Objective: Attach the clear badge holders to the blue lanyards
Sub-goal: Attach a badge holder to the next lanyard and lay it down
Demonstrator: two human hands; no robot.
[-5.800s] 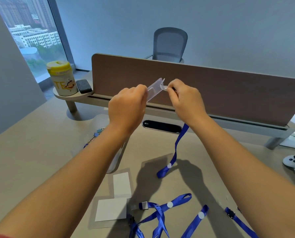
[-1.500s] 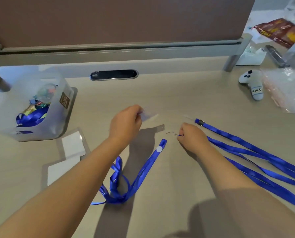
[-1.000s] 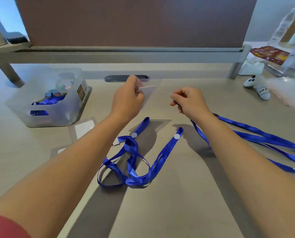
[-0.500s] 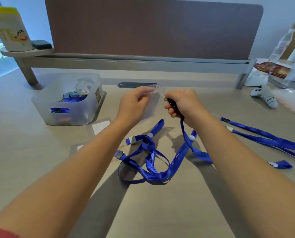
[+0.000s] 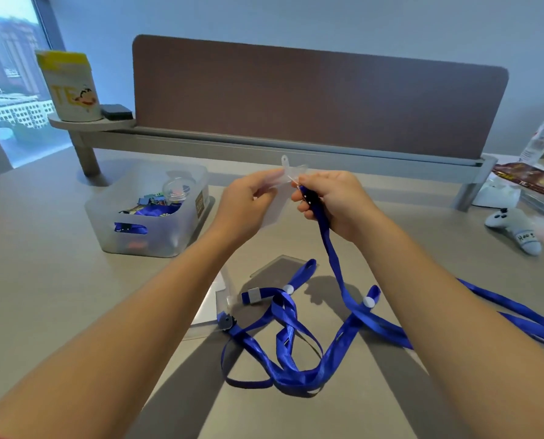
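Both my hands are up over the desk (image 5: pixel 74 296), just in front of the brown divider panel (image 5: pixel 311 99), which I'll use as ref pt. My left hand (image 5: pixel 248 201) pinches the clear badge holder (image 5: pixel 291 169) btwn thumb & curled fingers; its slotted tab sticks up toward the panel's lower edge. My right hand (image 5: pixel 334 201) has fingers curled round the clip end of a blue lanyard (image 5: pixel 334 258), thumb & index pinching the metal clip right at the holder's top edge; can't tell if clip is thru the slot. That lanyard's strap drops from my fist away from the panel, down to the desk, w/ a white bead on it. A second blue lanyard (image 5: pixel 283 337) lies tangled on the desk further from the panel, under my forearms, black clip at one end. More blue straps (image 5: pixel 517 321) run off past my right arm. A spare badge holder (image 5: pixel 210 308) w/ white card lies flat beside that black clip, partly hidden by my left arm. Near the panel's left end: translucent storage bin (image 5: pixel 150 217) w/ blue lanyards & small bits inside. On the small shelf at that end, a yellow-lidded canister (image 5: pixel 71 87) & a black block (image 5: pixel 117 110). Near the panel's right end: white game controller (image 5: pixel 514 226) & a brown packet (image 5: pixel 530 177).
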